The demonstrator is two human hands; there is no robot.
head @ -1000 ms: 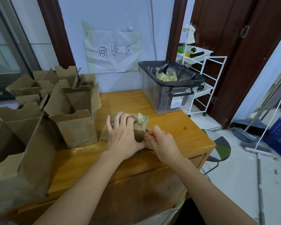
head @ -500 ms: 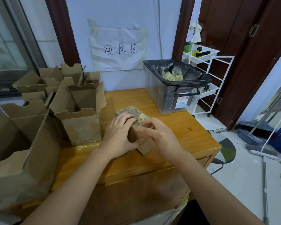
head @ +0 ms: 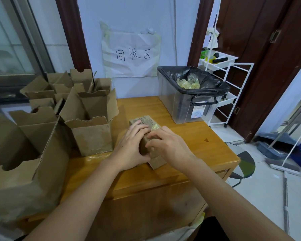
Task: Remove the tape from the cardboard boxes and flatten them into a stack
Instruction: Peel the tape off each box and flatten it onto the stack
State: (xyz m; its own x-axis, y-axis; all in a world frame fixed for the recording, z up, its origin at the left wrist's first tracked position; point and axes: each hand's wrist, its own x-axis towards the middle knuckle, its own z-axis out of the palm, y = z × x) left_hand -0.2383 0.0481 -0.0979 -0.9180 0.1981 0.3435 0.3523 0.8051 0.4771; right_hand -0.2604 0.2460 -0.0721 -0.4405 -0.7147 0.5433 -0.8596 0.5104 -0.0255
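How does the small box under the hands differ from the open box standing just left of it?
The small box lies on its side, closed; the open box stands upright with its flaps raised. The small box is gripped by the left hand and touched by the right hand; the open box is untouched. The small box carries a crumpled yellowish tape wad; the open box shows only pale patches on its front. Both are brown corrugated cardboard on the wooden table.
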